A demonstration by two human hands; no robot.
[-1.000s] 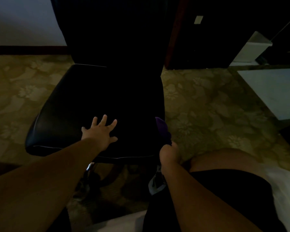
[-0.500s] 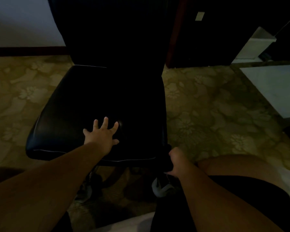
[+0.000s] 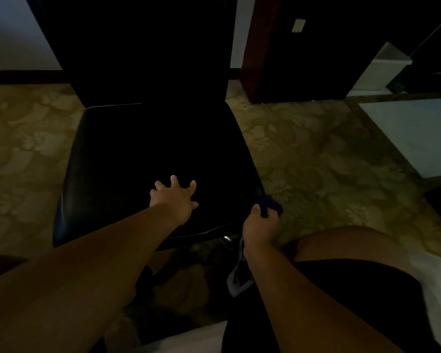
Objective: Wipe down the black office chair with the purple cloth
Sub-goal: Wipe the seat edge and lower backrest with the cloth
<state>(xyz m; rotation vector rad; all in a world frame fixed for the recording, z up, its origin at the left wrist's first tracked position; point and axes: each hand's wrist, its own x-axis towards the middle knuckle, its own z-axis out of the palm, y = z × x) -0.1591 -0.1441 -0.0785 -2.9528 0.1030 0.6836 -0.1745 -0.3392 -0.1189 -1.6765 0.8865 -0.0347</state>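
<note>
The black office chair [image 3: 127, 154] stands in front of me, its glossy seat facing me and its tall back rising into shadow. My left hand [image 3: 175, 200] rests flat on the front part of the seat with fingers spread. At the seat's front right corner my right hand [image 3: 261, 226] is closed on the purple cloth [image 3: 271, 205], which bunches above the fingers against the seat's side edge. Part of the cloth is hidden in my fist.
Patterned olive carpet [image 3: 316, 159] surrounds the chair. A dark wooden cabinet [image 3: 290, 54] stands behind at right, a white box [image 3: 382, 67] beside it, and a pale table top [image 3: 418, 133] at far right. My knee [image 3: 341, 243] is just right of my right hand. The chair base [image 3: 237, 281] shows below the seat.
My right hand dipped below the seat's corner, hiding the cloth, then came back up along the right side edge with the cloth showing again. My left hand stayed on the seat.
</note>
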